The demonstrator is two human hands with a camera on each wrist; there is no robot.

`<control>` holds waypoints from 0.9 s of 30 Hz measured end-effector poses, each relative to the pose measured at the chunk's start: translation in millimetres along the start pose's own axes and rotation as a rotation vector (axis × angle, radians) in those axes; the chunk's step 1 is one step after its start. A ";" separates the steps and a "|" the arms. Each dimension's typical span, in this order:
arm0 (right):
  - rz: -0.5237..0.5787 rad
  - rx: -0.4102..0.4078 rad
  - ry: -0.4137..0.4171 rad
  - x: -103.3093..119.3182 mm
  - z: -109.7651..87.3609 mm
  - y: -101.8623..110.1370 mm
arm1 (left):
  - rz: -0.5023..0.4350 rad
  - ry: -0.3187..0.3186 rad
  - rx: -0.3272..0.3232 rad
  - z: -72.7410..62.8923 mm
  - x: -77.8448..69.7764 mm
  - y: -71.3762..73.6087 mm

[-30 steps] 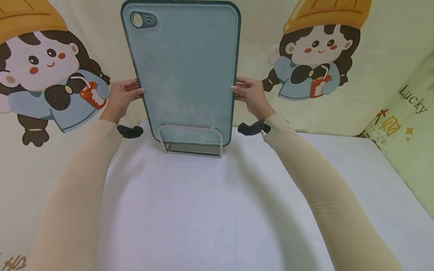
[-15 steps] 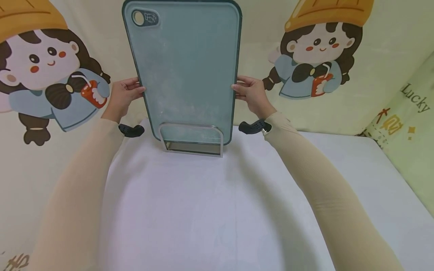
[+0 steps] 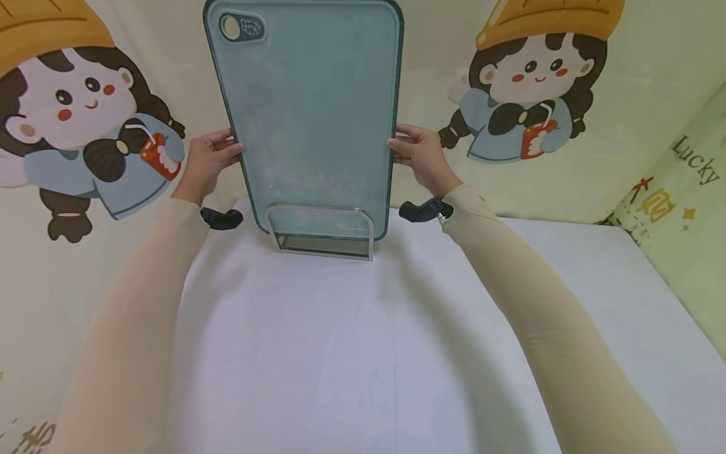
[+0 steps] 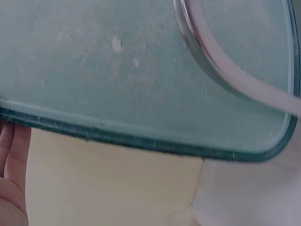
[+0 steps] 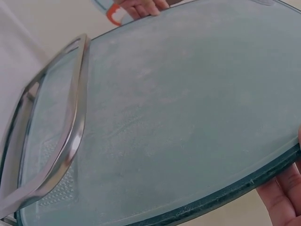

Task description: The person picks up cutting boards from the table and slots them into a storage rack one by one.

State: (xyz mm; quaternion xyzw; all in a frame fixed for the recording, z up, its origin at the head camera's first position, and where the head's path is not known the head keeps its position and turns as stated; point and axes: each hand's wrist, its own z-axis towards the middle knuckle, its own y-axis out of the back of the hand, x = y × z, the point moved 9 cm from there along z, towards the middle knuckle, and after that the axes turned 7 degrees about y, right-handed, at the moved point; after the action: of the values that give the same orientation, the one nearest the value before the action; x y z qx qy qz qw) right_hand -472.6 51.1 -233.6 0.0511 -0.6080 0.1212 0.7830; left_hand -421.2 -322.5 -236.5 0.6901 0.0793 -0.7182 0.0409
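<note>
A large teal cutting board [image 3: 317, 107] with a dark rim and a round hole in its upper left corner stands upright, its lower end inside a silver metal rack [image 3: 371, 239]. My left hand [image 3: 207, 161] pinches the board's left edge between thumb and fingers. On the opposite edge, at about the same height, my right hand [image 3: 422, 154] pinches it too. The right wrist view shows a patch of small bumps [image 5: 61, 188] low on the board, behind the rack's curved bar [image 5: 77, 108]. Most of each hand's fingers are hidden behind the board.
The rack stands on a white-covered table [image 3: 317, 340], close to a cream backdrop [image 3: 431, 82] printed with cartoon figures. To the right, the table runs on to a side cloth with "Lucky" lettering [image 3: 694, 161]. Black wrist straps [image 3: 221, 219] are on both arms.
The head view has shifted slightly. Both hands keep their hold on the cutting board, which stays in the rack with no clear movement.
</note>
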 end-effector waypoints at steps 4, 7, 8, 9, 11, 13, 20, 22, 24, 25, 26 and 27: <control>-0.020 -0.002 0.017 2.3 0.6 0.3 | 0.004 0.021 -0.014 -0.2 1.0 -0.1; -0.016 -0.004 0.025 3.2 1.4 1.3 | 0.003 0.021 -0.013 -0.3 0.4 -1.1; -0.016 -0.001 0.029 3.5 1.6 1.4 | 0.000 0.019 -0.013 -0.2 0.0 -1.4; -0.012 0.002 0.030 3.7 1.8 1.4 | -0.001 0.020 -0.012 -0.1 0.1 -1.6; 0.002 0.010 0.026 3.6 2.2 1.3 | -0.006 0.024 -0.013 0.2 0.3 -1.8; 0.006 0.019 0.021 2.9 2.2 0.8 | -0.017 0.040 -0.013 0.6 2.3 -1.4; 0.006 0.023 0.008 0.4 2.2 0.8 | -0.041 0.073 -0.022 1.9 8.3 0.6; 0.010 0.020 0.010 0.3 2.2 0.7 | -0.037 0.074 -0.021 2.0 8.2 0.9; 0.011 0.022 0.011 0.6 1.4 0.0 | -0.031 0.079 -0.021 1.8 8.6 1.0; 0.009 0.026 0.012 0.5 0.9 -0.4 | -0.026 0.083 -0.020 1.6 9.4 1.0; 0.011 0.029 0.008 -0.2 0.4 -0.7 | -0.028 0.086 -0.019 1.2 10.2 1.2; 0.012 0.034 0.007 -0.4 -0.3 -1.4 | -0.038 0.090 -0.018 0.8 11.3 1.4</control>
State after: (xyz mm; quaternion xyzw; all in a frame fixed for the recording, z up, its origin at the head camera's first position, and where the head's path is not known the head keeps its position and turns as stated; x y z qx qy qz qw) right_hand -472.0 49.8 -233.9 0.0604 -0.6033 0.1365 0.7834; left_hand -422.3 -323.4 -247.8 0.7196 0.1004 -0.6865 0.0298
